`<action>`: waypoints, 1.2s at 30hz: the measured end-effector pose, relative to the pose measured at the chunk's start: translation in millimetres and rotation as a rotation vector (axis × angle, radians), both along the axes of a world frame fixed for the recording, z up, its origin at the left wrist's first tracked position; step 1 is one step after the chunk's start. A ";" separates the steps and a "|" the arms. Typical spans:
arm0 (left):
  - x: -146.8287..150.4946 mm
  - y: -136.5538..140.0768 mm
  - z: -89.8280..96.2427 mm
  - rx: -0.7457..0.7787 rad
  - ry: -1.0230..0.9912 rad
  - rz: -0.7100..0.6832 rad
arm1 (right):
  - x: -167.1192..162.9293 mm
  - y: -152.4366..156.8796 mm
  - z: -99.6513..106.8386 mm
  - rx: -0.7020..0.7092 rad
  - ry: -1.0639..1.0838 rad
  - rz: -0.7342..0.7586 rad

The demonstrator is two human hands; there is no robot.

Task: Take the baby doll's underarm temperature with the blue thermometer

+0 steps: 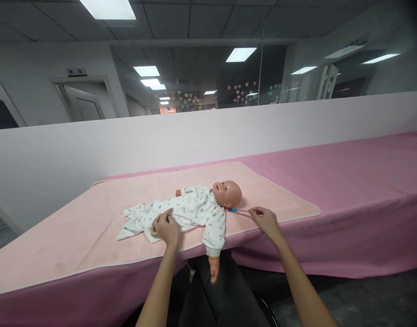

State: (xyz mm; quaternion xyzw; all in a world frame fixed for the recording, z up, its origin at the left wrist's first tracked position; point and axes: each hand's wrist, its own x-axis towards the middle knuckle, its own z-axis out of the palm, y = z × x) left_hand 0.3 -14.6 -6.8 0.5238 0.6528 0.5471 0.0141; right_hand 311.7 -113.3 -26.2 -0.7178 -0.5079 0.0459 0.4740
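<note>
A baby doll (227, 193) lies on its back on a peach mat (75, 222), head to the right. It wears a white patterned romper (184, 211), and its near arm hangs over the table edge. My left hand (165, 227) rests against the romper near the doll's hip, with its fingers curled. What those fingers hold, if anything, is hidden. Between the fingertips of my right hand (264, 220) is a thin stick with a blue tip (233, 210). The tip is beside the doll's head, just below the ear; I cannot tell whether it touches.
A pink cloth (358, 172) covers the long table and drapes down its front. Behind the table runs a low white wall (194, 136) with glass above it. My legs (215, 299) are under the near edge, close to the doll's hanging hand.
</note>
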 end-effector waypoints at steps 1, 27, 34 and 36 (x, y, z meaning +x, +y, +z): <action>0.0 0.3 -0.2 0.000 -0.007 0.003 | 0.6 -3.0 12.2 0.045 0.037 -0.006; 2.8 -4.1 1.5 -0.022 -0.019 0.002 | -11.4 30.8 95.4 -0.482 -0.852 0.099; 4.5 -5.2 3.0 -0.052 -0.008 -0.001 | -16.3 36.2 95.5 -0.484 -0.890 0.159; 4.6 -5.1 2.7 -0.057 -0.010 -0.004 | -14.0 37.8 94.1 -0.480 -0.907 0.178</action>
